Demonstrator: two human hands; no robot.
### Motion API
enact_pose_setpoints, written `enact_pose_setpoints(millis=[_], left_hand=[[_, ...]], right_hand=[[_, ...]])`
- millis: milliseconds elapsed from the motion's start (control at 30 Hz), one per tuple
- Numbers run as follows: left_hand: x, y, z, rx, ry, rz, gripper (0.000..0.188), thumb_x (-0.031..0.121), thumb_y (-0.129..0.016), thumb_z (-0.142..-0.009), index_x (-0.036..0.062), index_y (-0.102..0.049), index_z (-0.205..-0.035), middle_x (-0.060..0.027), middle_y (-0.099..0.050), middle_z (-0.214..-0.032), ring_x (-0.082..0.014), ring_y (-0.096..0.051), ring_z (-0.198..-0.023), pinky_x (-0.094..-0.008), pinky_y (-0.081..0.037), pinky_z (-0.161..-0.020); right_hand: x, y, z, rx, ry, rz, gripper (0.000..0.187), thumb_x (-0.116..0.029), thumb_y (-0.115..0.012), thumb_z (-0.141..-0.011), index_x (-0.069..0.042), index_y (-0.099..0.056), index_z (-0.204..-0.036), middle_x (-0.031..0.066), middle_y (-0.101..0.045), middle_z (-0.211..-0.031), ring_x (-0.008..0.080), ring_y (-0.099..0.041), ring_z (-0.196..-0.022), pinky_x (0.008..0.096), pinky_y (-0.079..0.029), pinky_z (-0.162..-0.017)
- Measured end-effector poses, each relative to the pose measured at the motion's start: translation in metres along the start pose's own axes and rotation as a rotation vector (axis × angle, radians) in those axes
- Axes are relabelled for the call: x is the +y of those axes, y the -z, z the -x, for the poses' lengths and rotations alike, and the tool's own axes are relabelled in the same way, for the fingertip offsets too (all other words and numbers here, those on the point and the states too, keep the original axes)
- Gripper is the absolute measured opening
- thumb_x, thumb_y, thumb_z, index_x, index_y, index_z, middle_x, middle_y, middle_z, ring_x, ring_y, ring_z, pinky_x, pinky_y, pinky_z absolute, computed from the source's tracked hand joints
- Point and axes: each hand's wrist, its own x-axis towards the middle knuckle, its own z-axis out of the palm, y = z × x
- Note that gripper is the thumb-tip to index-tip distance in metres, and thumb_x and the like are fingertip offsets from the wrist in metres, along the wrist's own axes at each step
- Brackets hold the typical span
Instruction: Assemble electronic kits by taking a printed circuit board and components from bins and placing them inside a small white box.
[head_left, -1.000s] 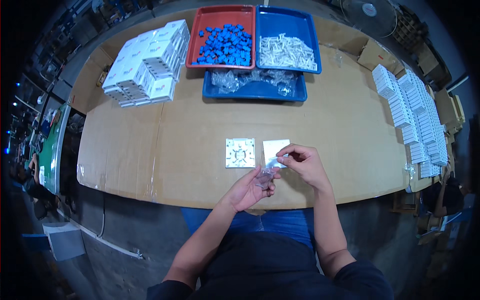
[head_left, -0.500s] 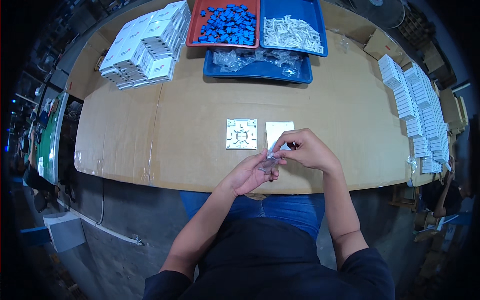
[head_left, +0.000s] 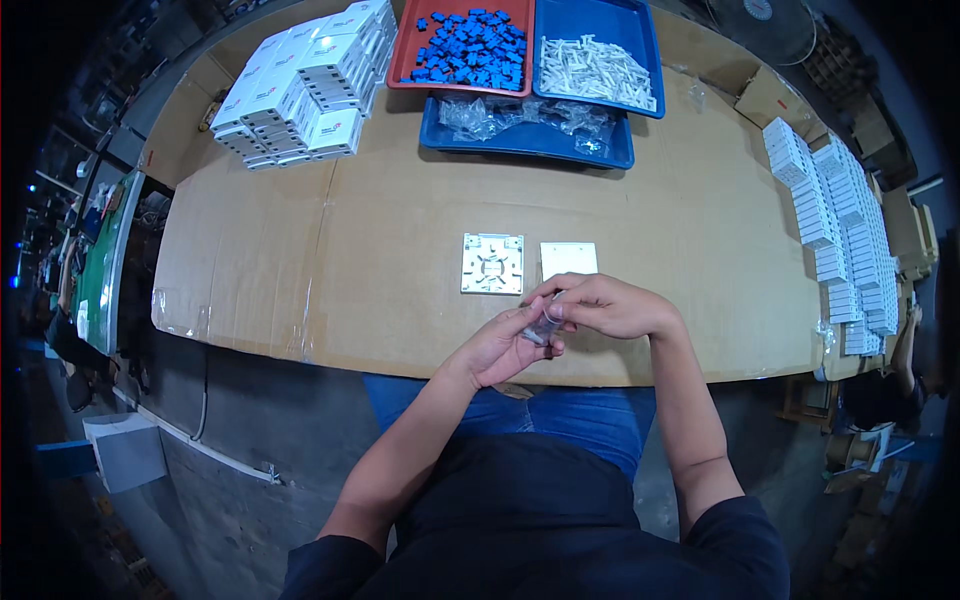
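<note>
A clear bag (head_left: 540,330) is held by the left hand (head_left: 503,348) above the counter (head_left: 400,280), its far end pinched by the right hand (head_left: 612,305). Apparently the bag's opening is being handled; next, a light touch seems needed.

Left hand (head_left: 503,350) palm up, right hand (head_left: 614,305) knuckles up, close together, perhaps touching.

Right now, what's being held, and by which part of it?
A small clear plastic bag: the left grip has its lower body between thumb and fingers; the right grip is at its upper end, exact pinch partly hidden.
</note>
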Motion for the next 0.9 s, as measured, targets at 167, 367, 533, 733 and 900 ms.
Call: enact_pose_setpoints(millis=[167, 367, 533, 733, 900], left_hand=[[0.003, -0.005, 0.001, 0.018, 0.009, 0.012, 0.042, 0.043, -0.048, -0.111, 0.0084, -0.057, -0.134, -0.011, -0.069, -0.115, -0.0224, -0.069, -0.095, -0.0369, -0.055, -0.091], [0.0, 0.005, 0.0, -0.005, 0.001, -0.004, 0.039, 0.039, -0.049, -0.111, 0.0104, -0.055, -0.137, -0.0099, -0.068, -0.116, -0.0226, -0.069, -0.097, -0.0382, -0.054, -0.092], [0.0, 0.001, 0.0, -0.019, 0.01, 0.053, 0.038, 0.037, -0.05, -0.11, 0.011, -0.055, -0.137, -0.0084, -0.069, -0.113, -0.0222, -0.069, -0.097, -0.0383, -0.054, -0.092], [-0.002, 0.008, 0.002, 0.017, -0.016, -0.018, 0.04, 0.04, -0.046, -0.112, 0.0127, -0.054, -0.139, -0.01, -0.068, -0.117, -0.0233, -0.069, -0.098, -0.0381, -0.054, -0.091], [0.005, -0.004, -0.001, 0.006, 0.005, 0.048, 0.039, 0.038, -0.045, -0.112, 0.0122, -0.053, -0.14, -0.0091, -0.067, -0.113, -0.0223, -0.068, -0.098, -0.0379, -0.054, -0.091]], right_hand=[[-0.01, -0.009, 0.001, 0.064, -0.041, -0.098, 0.041, -0.029, -0.05, -0.112, 0.007, -0.069, -0.118, 0.0121, -0.066, -0.119, 0.0167, -0.07, -0.084, 0.0315, -0.056, -0.081], [-0.008, -0.016, -0.002, 0.019, -0.136, 0.036, 0.046, -0.033, -0.047, -0.112, 0.005, -0.072, -0.117, 0.014, -0.065, -0.134, 0.0211, -0.066, -0.109, 0.0342, -0.054, -0.093], [-0.011, -0.011, -0.005, 0.094, -0.057, 0.048, 0.045, -0.033, -0.047, -0.113, 0.006, -0.068, -0.118, 0.0135, -0.069, -0.112, 0.0182, -0.07, -0.088, 0.0329, -0.056, -0.082], [-0.005, -0.016, -0.005, 0.089, -0.089, 0.034, 0.043, -0.03, -0.049, -0.112, 0.007, -0.07, -0.113, 0.012, -0.068, -0.116, 0.0164, -0.069, -0.087, 0.0324, -0.056, -0.079], [-0.017, -0.006, -0.005, 0.084, -0.221, -0.028, 0.038, -0.026, -0.05, -0.111, 0.004, -0.072, -0.113, 0.0107, -0.067, -0.132, 0.0201, -0.066, -0.107, 0.035, -0.054, -0.092]])
